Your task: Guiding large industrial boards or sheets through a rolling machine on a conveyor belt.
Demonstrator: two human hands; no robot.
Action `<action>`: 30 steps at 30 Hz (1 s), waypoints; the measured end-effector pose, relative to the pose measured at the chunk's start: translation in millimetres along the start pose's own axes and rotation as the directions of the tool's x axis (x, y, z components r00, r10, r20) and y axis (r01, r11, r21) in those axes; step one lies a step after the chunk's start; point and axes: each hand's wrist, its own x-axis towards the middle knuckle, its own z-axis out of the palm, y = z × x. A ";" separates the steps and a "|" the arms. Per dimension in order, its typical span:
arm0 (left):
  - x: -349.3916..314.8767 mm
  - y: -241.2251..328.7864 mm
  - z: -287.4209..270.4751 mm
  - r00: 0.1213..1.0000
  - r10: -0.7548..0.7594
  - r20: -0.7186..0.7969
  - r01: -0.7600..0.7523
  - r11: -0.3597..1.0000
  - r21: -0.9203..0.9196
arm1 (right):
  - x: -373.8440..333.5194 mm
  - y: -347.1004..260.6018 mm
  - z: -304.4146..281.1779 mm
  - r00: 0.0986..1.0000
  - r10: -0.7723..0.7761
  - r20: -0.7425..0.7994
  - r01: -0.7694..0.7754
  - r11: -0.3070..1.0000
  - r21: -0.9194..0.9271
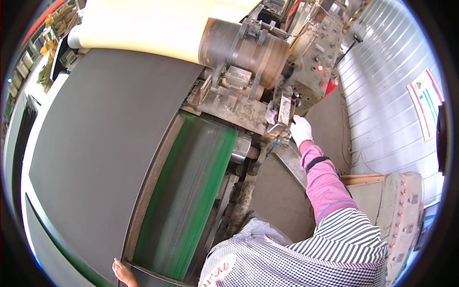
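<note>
My bare left hand (123, 272) is at the lower edge of the view, its fingers drawn together on the near right edge of a wide dark grey sheet (95, 138). A thin metal bar (158, 274) starts beside that hand. My right arm reaches forward, and the white-gloved right hand (301, 130) is closed at a worn metal bracket (285, 109) on the machine's side. What its fingers grip is hidden. Between my hands runs a green belt (215, 186) with a dark, streaked middle, next to the sheet's metal edge rail (152, 191).
A large roller drum (248, 52) and a pale yellow sheet (143, 28) are at the far side. Control panels with lit red buttons stand at the back right (318, 67) and near right (404, 225). A corrugated metal wall (382, 81) closes off the right.
</note>
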 end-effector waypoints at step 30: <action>-31.3 -115.1 -9.4 0.663 -0.708 0.245 0.731 0.682 -0.008 | -227.6 -529.0 -77.9 0.260 -0.875 0.409 0.621 0.476 0.623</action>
